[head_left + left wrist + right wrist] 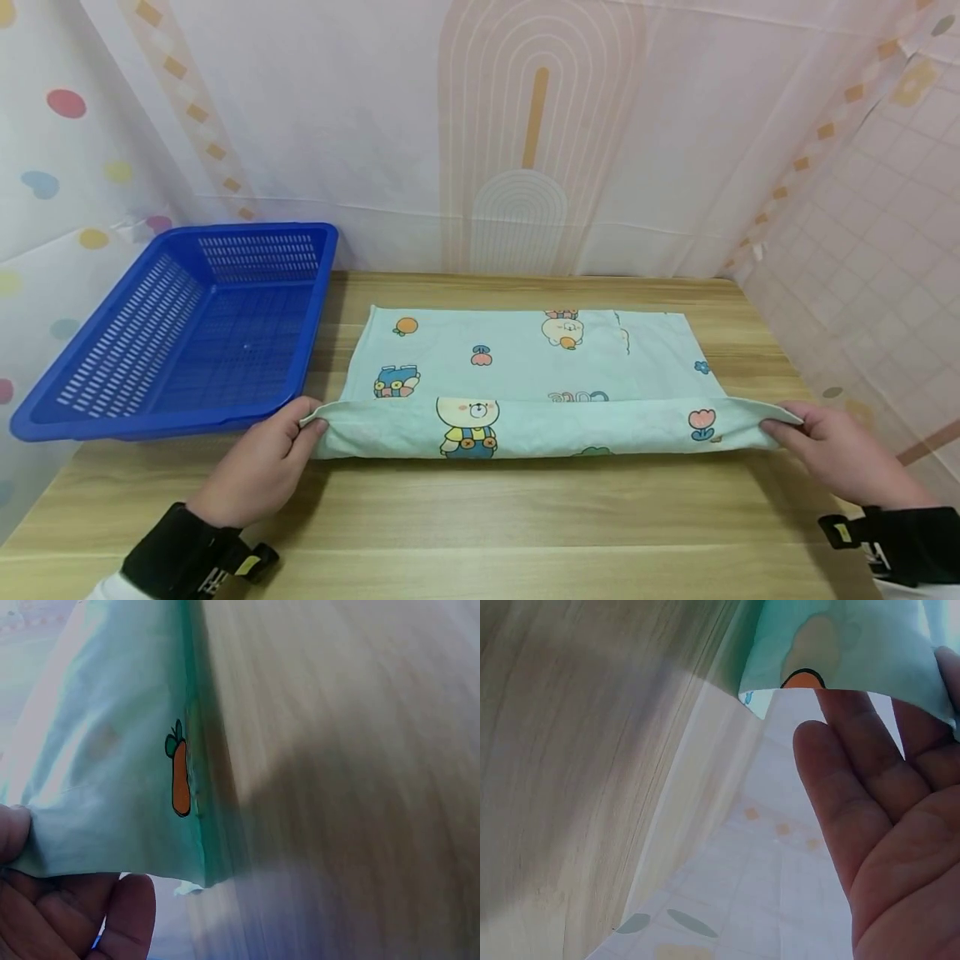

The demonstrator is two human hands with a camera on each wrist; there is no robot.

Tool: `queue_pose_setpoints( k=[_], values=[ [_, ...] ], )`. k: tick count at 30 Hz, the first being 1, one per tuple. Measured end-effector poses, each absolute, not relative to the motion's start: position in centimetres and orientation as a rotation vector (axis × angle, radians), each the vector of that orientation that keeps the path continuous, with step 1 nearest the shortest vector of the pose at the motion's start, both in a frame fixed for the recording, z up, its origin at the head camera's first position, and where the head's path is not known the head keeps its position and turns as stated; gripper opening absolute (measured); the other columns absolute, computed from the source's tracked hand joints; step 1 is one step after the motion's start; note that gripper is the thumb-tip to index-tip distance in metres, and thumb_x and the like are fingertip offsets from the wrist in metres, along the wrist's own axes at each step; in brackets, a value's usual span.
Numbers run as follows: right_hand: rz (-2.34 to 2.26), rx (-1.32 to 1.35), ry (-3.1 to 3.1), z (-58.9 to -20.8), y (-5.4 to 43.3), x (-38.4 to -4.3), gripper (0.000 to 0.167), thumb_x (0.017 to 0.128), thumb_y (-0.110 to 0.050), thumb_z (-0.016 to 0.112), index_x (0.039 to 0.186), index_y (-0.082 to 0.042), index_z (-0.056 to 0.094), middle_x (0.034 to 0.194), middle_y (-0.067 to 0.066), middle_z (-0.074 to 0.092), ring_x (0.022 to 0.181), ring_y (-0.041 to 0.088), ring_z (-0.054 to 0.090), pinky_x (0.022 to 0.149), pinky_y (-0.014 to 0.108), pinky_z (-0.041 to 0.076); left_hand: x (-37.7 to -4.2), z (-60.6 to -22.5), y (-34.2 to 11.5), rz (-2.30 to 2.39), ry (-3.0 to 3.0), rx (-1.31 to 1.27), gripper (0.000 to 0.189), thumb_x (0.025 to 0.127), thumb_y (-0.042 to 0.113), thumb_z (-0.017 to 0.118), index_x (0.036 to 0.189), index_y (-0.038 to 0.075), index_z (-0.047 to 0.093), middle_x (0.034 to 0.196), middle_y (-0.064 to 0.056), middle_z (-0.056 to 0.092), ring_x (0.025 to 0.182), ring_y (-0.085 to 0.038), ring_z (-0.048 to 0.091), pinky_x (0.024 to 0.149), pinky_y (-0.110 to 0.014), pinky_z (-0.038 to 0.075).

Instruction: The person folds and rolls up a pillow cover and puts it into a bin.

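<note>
A mint-green cloth (517, 358) printed with bears, tulips and oranges lies on the wooden table, its near part folded back over itself in a raised band. At the band's left corner my left hand (258, 462) pinches the edge between thumb and fingers. My right hand (847, 454) pinches the opposite corner the same way. In the left wrist view the cloth (112, 765) hangs from the thumb and fingers, a carrot print near its fold. The right wrist view has the cloth (855, 645) between the thumb and fingers, the other fingers below it.
A blue plastic basket (318, 333) with slotted sides stands on the left of the table, close to my left hand. Nothing is seen inside it. Patterned curtains (360, 125) hang behind the table and at both sides. The wooden tabletop (480, 525) shows in front of the cloth.
</note>
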State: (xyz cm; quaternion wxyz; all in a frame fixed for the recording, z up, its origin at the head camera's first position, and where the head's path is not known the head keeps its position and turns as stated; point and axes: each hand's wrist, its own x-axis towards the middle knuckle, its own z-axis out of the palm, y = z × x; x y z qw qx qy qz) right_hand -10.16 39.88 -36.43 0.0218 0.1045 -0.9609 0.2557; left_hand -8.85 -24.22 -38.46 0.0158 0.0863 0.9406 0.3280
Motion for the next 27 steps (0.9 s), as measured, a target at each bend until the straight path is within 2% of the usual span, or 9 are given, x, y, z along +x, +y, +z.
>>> queue_pose_setpoints(
  k=[6,10,13,18,22,27],
  values=[
    [0.779,0.237,-2.922,-36.3,39.7,-10.2,0.022,0.107,-0.016,0.062,0.086,-0.011,0.06,0.066,-0.008,0.035,0.055,0.004,0.032,0.049,0.028,0.028,-9.0,-38.6,-23.7,1.096,2.979,0.317,0.02,0.115,0.022,0.043,0.121,0.01,0.058,0.073,0.001,0.044,0.056,-0.006,0.038,0.05,-0.026,0.035],
    [0.806,0.154,-2.89,-36.2,39.6,-10.3,0.02,0.108,-0.02,0.061,0.1,-0.005,0.071,0.071,-0.008,0.048,0.061,0.003,0.038,0.053,0.026,0.03,-9.5,-38.6,-23.2,1.166,2.999,0.329,0.021,0.115,0.02,0.044,0.122,0.007,0.058,0.079,-0.001,0.049,0.06,-0.005,0.04,0.052,-0.026,0.036],
    [0.849,0.127,-2.867,-36.2,39.5,-10.4,0.023,0.108,-0.021,0.06,0.113,-0.003,0.073,0.075,-0.008,0.055,0.066,0.005,0.042,0.056,0.025,0.032,-9.6,-38.5,-22.8,1.21,3.006,0.333,0.02,0.114,0.019,0.044,0.122,0.006,0.058,0.081,-0.002,0.05,0.061,-0.005,0.041,0.054,-0.026,0.036],
    [0.886,0.109,-2.814,-36.0,39.7,-10.3,0.021,0.107,-0.017,0.061,0.112,0.0,0.073,0.079,-0.014,0.057,0.069,0.002,0.045,0.058,0.02,0.036,-9.4,-38.4,-22.7,1.273,3.013,0.317,0.021,0.115,0.018,0.043,0.122,0.006,0.058,0.082,-0.003,0.05,0.063,-0.006,0.042,0.054,-0.027,0.036],
    [0.871,0.039,-2.831,-35.8,39.8,-10.1,0.028,0.108,-0.022,0.059,0.118,0.0,0.073,0.085,-0.014,0.059,0.073,0.002,0.046,0.06,0.019,0.037,-9.4,-38.2,-22.5,1.298,3.06,0.324,0.019,0.114,0.017,0.044,0.118,0.006,0.059,0.086,-0.004,0.056,0.069,-0.006,0.047,0.058,-0.026,0.038],
    [0.893,0.016,-2.801,-35.6,39.4,-10.0,0.026,0.109,-0.021,0.058,0.112,0.0,0.072,0.081,-0.012,0.058,0.069,0.005,0.046,0.057,0.023,0.038,-9.4,-38.2,-22.3,1.327,3.09,0.329,0.016,0.114,0.015,0.045,0.116,0.006,0.059,0.082,-0.004,0.055,0.068,-0.006,0.048,0.058,-0.026,0.038]
  ],
)
